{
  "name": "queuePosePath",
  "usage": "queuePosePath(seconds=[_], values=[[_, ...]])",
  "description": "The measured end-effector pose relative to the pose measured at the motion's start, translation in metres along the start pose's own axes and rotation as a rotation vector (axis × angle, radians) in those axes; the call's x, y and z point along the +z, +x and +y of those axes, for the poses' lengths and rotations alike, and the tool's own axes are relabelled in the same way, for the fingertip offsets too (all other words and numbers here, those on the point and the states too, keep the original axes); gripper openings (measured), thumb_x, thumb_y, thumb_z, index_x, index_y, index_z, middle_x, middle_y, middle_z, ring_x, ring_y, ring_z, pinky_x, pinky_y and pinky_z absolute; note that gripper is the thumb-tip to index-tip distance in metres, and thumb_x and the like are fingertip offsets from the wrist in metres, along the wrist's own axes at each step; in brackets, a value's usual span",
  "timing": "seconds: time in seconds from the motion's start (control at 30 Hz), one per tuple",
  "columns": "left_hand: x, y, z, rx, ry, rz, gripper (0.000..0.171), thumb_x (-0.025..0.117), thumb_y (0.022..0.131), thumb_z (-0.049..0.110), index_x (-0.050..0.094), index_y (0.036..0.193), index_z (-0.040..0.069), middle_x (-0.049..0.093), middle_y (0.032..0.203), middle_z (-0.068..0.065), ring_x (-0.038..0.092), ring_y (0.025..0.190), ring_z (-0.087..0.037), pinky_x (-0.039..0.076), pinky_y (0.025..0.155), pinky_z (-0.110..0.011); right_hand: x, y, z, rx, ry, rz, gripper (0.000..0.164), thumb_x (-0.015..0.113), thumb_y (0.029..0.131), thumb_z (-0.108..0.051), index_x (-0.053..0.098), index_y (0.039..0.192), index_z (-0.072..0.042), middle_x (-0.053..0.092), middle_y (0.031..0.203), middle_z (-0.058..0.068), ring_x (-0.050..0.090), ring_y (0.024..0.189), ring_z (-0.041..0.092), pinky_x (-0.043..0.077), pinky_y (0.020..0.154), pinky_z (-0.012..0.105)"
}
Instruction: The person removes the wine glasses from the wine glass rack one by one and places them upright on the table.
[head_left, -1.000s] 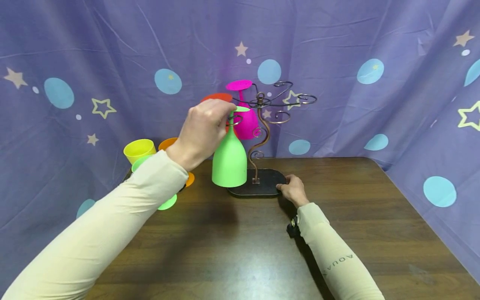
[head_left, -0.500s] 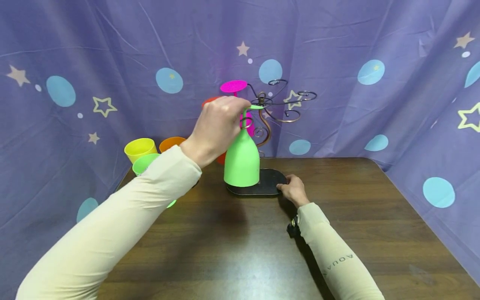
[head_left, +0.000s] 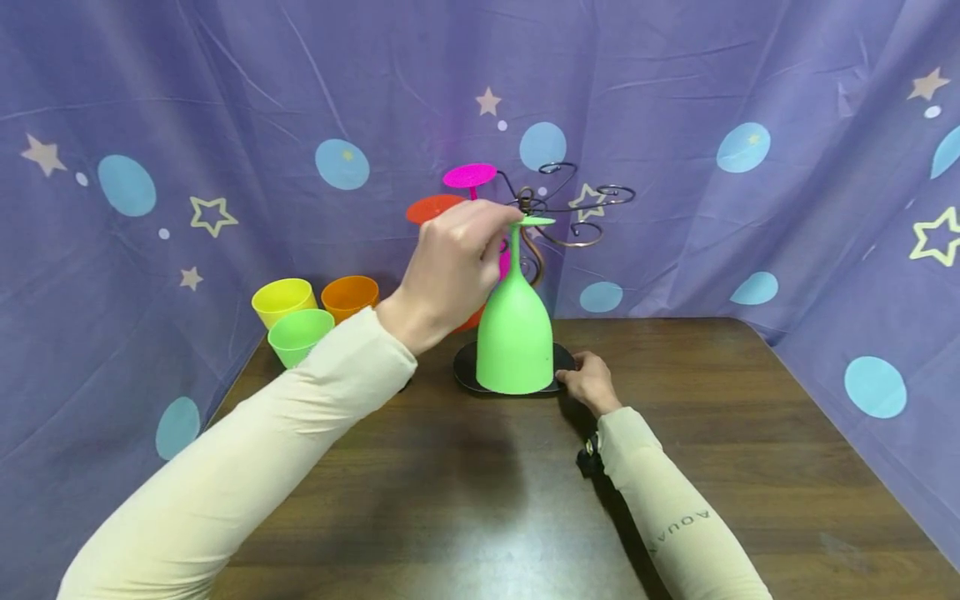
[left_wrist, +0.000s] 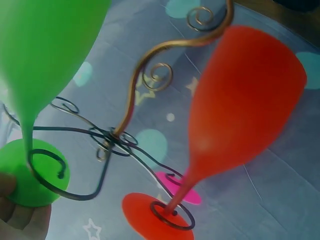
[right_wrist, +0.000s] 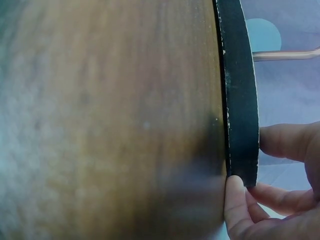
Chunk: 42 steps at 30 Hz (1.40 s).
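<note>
My left hand [head_left: 453,271] pinches a light green goblet [head_left: 515,342] by its foot, upside down in front of the rack. In the left wrist view, the fingers [left_wrist: 22,220] are at the foot's edge, and the stem overlaps a curled hook [left_wrist: 65,195] of the rack. The wire rack has a wavy copper post [left_wrist: 132,95] and a black oval base [head_left: 467,371]. My right hand [head_left: 588,383] grips the base's right end, thumb and fingers on its edge [right_wrist: 242,110]. Upside down on other hooks hang a red goblet [left_wrist: 245,100] and a magenta goblet [head_left: 470,175].
At the table's left, a yellow goblet [head_left: 285,300], an orange goblet [head_left: 350,296] and another green goblet [head_left: 300,333] stand upright, partly behind my left sleeve. Bare rack hooks [head_left: 615,196] reach out to the right. A purple curtain [head_left: 420,75] hangs behind the wooden table [head_left: 690,433].
My left hand has carried the green goblet to the right, across the front of the rack's post and base. The right hand stays on the base's end.
</note>
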<state>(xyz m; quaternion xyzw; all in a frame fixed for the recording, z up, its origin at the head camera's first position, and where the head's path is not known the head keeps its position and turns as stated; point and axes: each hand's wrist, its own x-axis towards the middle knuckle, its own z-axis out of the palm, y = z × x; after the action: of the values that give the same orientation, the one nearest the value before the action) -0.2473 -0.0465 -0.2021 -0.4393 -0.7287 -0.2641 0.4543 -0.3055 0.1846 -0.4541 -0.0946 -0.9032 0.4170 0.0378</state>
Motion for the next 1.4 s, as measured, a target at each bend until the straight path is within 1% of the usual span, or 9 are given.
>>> queuePosePath(seconds=[0.27, 0.47, 0.6, 0.73, 0.93, 1.03, 1.17, 1.3, 1.4], values=[[-0.019, -0.023, 0.008, 0.003, -0.027, 0.111, 0.015, 0.058, 0.088, -0.007, 0.07, 0.094, -0.002, 0.07, 0.087, -0.011, 0.065, 0.083, -0.024, 0.052, 0.082, -0.033, -0.004, 0.001, 0.001, -0.007, 0.013, -0.015, 0.049, 0.068, 0.083, -0.015, 0.053, 0.122, 0.01, 0.059, 0.115, 0.026, 0.056, 0.107, 0.037, 0.044, 0.094, 0.046], [-0.038, -0.051, 0.002, -0.08, -0.052, 0.223, 0.012, 0.063, 0.086, -0.006, 0.072, 0.092, -0.001, 0.071, 0.086, -0.01, 0.067, 0.081, -0.025, 0.053, 0.078, -0.035, -0.017, 0.0, 0.0, -0.001, 0.036, -0.065, 0.054, 0.065, 0.088, -0.02, 0.048, 0.13, 0.008, 0.055, 0.122, 0.026, 0.053, 0.113, 0.038, 0.043, 0.095, 0.048], [-0.048, -0.072, -0.008, -0.175, -0.029, 0.267, 0.013, 0.064, 0.085, -0.006, 0.073, 0.091, 0.0, 0.072, 0.085, -0.009, 0.067, 0.079, -0.024, 0.052, 0.075, -0.033, -0.032, -0.004, -0.002, -0.052, 0.05, -0.051, 0.052, 0.062, 0.091, -0.023, 0.048, 0.131, 0.007, 0.055, 0.122, 0.024, 0.052, 0.114, 0.036, 0.042, 0.096, 0.048], [-0.049, -0.099, -0.019, -0.319, -0.007, 0.262, 0.013, 0.067, 0.083, -0.006, 0.074, 0.092, 0.001, 0.072, 0.085, -0.008, 0.068, 0.08, -0.023, 0.05, 0.076, -0.026, -0.044, -0.015, -0.009, -0.171, 0.04, 0.025, 0.043, 0.06, 0.092, -0.023, 0.054, 0.126, 0.003, 0.061, 0.115, 0.02, 0.057, 0.106, 0.033, 0.045, 0.091, 0.045], [-0.033, -0.149, -0.029, -0.597, -0.024, 0.229, 0.017, 0.068, 0.08, -0.009, 0.074, 0.093, 0.0, 0.072, 0.084, -0.011, 0.067, 0.073, -0.024, 0.044, 0.067, -0.011, -0.053, -0.043, -0.03, -0.408, 0.064, 0.106, 0.027, 0.062, 0.091, -0.016, 0.063, 0.113, -0.001, 0.065, 0.102, 0.011, 0.062, 0.092, 0.024, 0.051, 0.08, 0.04], [-0.022, -0.169, -0.031, -0.728, -0.058, 0.192, 0.017, 0.068, 0.08, -0.008, 0.074, 0.094, 0.0, 0.072, 0.084, -0.011, 0.065, 0.072, -0.022, 0.043, 0.065, -0.011, -0.055, -0.061, -0.039, -0.564, 0.081, 0.146, 0.019, 0.065, 0.089, -0.011, 0.066, 0.106, -0.003, 0.065, 0.096, 0.007, 0.062, 0.086, 0.018, 0.054, 0.076, 0.037], [-0.008, -0.191, -0.037, -0.86, -0.062, 0.155, 0.015, 0.069, 0.081, -0.005, 0.074, 0.094, 0.001, 0.072, 0.084, -0.011, 0.065, 0.073, -0.02, 0.043, 0.063, -0.011, -0.054, -0.083, -0.046, -0.796, 0.072, 0.195, 0.012, 0.066, 0.086, -0.005, 0.067, 0.098, -0.005, 0.064, 0.092, 0.004, 0.06, 0.081, 0.012, 0.055, 0.071, 0.031], [0.006, -0.208, -0.044, -0.969, -0.059, 0.135, 0.015, 0.069, 0.082, -0.004, 0.074, 0.095, 0.001, 0.072, 0.084, -0.012, 0.064, 0.072, -0.021, 0.041, 0.061, -0.011, -0.049, -0.104, -0.052, -1.037, 0.037, 0.203, 0.011, 0.065, 0.085, -0.006, 0.066, 0.096, -0.005, 0.063, 0.091, 0.003, 0.058, 0.082, 0.011, 0.051, 0.072, 0.023], [0.016, -0.217, -0.047, -1.077, -0.091, 0.114, 0.016, 0.067, 0.083, -0.004, 0.073, 0.097, -0.001, 0.072, 0.086, -0.015, 0.063, 0.074, -0.022, 0.042, 0.061, -0.012, -0.043, -0.119, -0.055, -1.21, -0.027, 0.215, 0.011, 0.063, 0.087, -0.011, 0.067, 0.096, -0.005, 0.062, 0.093, 0.002, 0.059, 0.085, 0.013, 0.05, 0.077, 0.024]])
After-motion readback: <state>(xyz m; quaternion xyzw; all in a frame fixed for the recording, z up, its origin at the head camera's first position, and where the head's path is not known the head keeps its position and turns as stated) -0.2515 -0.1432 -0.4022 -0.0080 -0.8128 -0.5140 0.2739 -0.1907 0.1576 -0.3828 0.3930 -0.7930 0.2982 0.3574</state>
